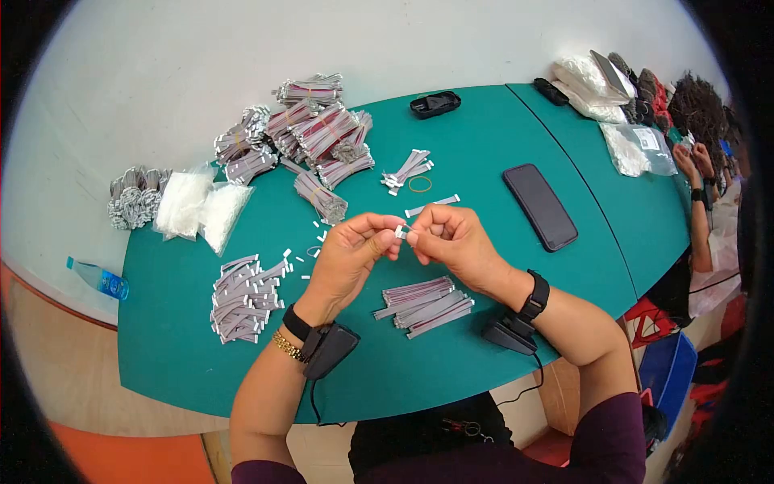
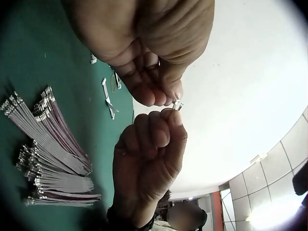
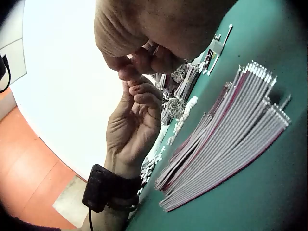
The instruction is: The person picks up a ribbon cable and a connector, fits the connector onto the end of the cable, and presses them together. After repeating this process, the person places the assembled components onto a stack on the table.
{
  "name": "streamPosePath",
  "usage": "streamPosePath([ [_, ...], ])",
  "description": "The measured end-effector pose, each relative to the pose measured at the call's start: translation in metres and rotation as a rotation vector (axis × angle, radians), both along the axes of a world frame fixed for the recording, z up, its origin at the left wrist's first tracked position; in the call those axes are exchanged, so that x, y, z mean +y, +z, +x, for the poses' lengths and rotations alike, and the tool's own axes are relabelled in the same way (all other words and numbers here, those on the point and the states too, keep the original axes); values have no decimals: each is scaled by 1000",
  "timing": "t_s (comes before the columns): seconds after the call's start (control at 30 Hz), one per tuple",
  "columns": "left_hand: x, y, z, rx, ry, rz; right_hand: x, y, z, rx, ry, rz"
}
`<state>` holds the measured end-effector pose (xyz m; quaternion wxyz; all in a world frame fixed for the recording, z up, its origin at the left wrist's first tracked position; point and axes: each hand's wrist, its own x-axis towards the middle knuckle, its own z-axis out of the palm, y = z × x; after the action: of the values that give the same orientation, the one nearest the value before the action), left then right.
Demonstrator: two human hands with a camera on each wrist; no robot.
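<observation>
Both hands meet over the middle of the table. My left hand (image 1: 347, 256) pinches a small white connector (image 1: 400, 232) between thumb and fingers. From the other side my right hand (image 1: 458, 246) pinches a thin cable (image 1: 409, 228) close against it, most of it hidden by the fingers. In the left wrist view the fingertips nearly touch around the connector (image 2: 176, 103). Below the right hand lie grey ribbon cables (image 1: 427, 305) with some dark red strands and bare metal ends. Left of the left hand is a pile of ribbon cables (image 1: 246, 300) with white connectors.
Bundled cables (image 1: 322, 129) and clear bags of white pieces (image 1: 197, 206) stand at the back left. Loose white connectors (image 1: 305, 277) lie beside the left hand. A phone (image 1: 540, 206) lies at right, a black pouch (image 1: 435, 104) behind. Another person's hands (image 1: 695, 161) are far right.
</observation>
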<state>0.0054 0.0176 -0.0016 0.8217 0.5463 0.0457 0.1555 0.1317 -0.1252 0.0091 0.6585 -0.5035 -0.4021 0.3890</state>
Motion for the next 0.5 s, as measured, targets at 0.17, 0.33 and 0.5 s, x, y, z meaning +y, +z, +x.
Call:
streamPosePath([
  [0.17,0,0,0,6,5,-1,1,-1,1,-9,-7,-3],
  [0.33,0,0,0,6,5,-3,1,-2,1,-11,0,3],
  [0.5,0,-1,0,5,7,-12,1,-3,1,-8,-9,18],
])
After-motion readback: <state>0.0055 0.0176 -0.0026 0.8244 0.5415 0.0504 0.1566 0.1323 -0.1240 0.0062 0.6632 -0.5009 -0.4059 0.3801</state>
